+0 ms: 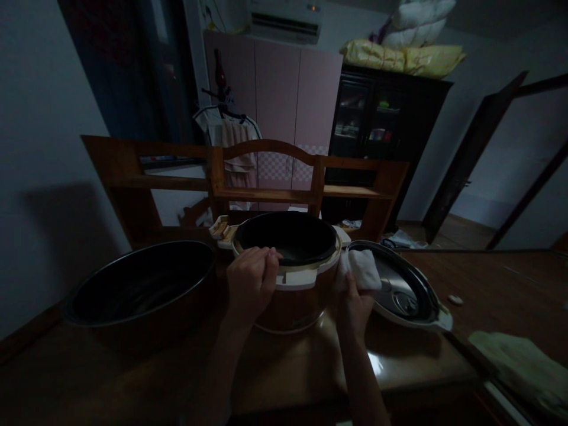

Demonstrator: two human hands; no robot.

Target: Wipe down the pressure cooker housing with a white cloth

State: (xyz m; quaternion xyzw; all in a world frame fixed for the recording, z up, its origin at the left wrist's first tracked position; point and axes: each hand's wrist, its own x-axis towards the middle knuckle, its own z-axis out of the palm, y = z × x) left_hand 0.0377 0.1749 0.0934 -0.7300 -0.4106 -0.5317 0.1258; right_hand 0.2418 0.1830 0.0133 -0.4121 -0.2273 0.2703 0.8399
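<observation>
A dim room is shown, a pink wardrobe (284, 100) and dark cabinet (381, 118) at its back; the glossy wooden table (284, 378) carries a large dark basin (142, 290) at the left; the cooker (306, 302) is set mid-table, its lid (403, 290) laid just beside it; its rim is gripped by the left hand (251, 284), fingers curled shut; a white cloth (364, 269) is clamped in the right hand (355, 305) against the cooker's side; wiping of the outer wall is judged in hand; a steady hold on the rim is called for next.

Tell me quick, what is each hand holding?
The left hand is closed on the rim of the cooker.
The right hand is closed on a white cloth.
</observation>
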